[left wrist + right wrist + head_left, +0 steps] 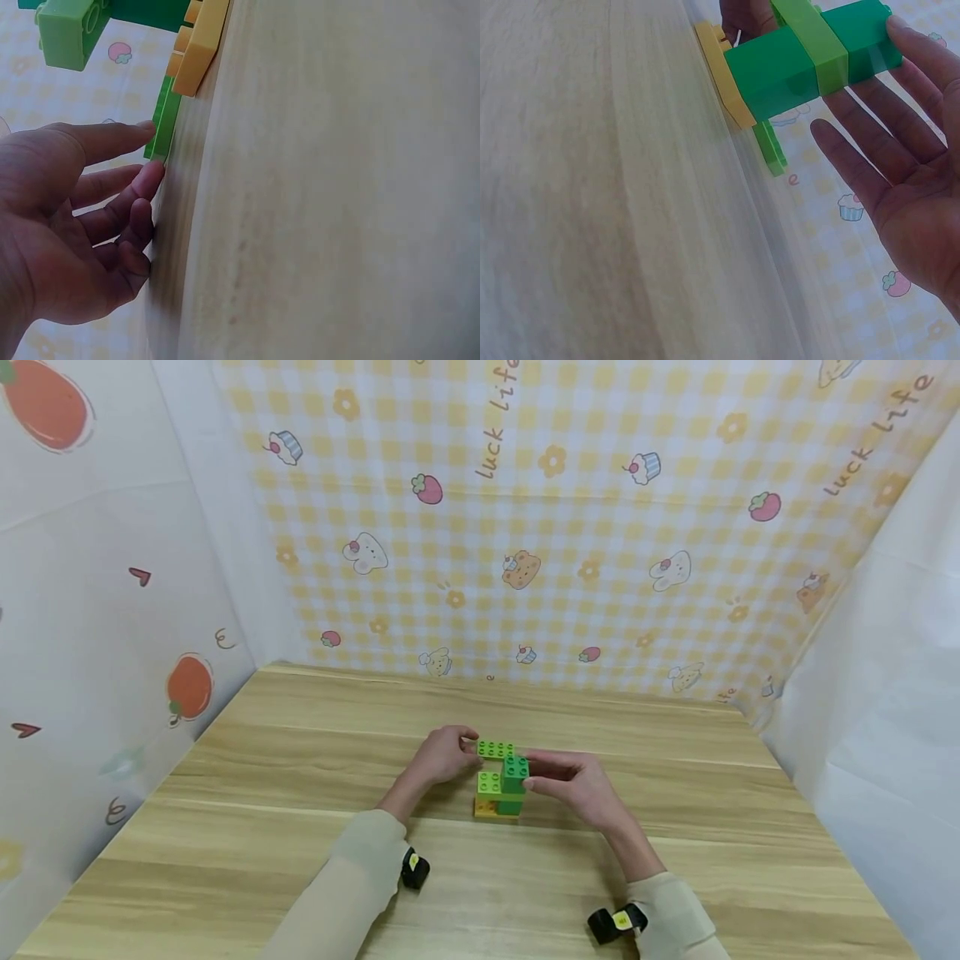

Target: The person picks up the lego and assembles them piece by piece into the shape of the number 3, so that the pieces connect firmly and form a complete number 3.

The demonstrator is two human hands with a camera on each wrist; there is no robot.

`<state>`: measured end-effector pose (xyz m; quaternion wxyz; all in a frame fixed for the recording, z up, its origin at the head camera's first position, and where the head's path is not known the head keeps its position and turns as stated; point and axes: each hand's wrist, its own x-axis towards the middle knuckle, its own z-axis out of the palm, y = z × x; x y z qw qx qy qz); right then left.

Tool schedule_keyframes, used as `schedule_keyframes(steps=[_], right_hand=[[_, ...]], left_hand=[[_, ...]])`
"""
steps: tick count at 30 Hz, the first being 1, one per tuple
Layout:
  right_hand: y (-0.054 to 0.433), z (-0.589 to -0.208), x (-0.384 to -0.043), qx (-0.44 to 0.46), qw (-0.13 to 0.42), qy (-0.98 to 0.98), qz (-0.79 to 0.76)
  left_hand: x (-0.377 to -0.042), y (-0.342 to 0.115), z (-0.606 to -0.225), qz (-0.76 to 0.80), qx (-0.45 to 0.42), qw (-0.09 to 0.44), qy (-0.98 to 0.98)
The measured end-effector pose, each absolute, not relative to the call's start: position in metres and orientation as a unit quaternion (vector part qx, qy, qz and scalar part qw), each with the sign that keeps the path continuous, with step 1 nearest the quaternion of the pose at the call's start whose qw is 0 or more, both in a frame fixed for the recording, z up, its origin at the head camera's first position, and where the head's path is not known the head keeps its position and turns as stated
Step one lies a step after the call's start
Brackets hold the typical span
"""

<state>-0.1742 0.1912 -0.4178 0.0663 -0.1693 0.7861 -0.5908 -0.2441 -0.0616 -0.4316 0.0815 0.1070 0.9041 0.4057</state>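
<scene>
A small stack of toy building bricks stands on the table, with a flat yellow-orange brick (724, 79) at its base. A dark green brick (774, 73) rises from that base, and a light green brick (819, 45) lies across it. On top sits the upper dark green brick (515, 775). My right hand (573, 785) pinches this upper brick between thumb and fingertips. Behind the stack, a loose light green brick (496, 749) lies studs up. My left hand (447, 752) pinches its left end, thumb against the near side.
The wood-grain table (315, 877) reaches back to a yellow checked cloth (465, 527) hung behind it. White sheets (877, 635) hang at both sides. A black wrist camera (415, 868) is strapped at the left sleeve, and another wrist camera (617, 923) at the right.
</scene>
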Motion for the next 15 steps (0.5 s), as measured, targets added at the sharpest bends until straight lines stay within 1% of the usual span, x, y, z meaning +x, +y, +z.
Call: schedule_keyframes(steps=[15], right_hand=[[0.1904, -0.4171, -0.1732, -0.17, 0.066, 0.787, -0.589]], left_hand=[[-0.2466, -0.0556, -0.4288, 0.363, 0.096, 0.085, 0.923]])
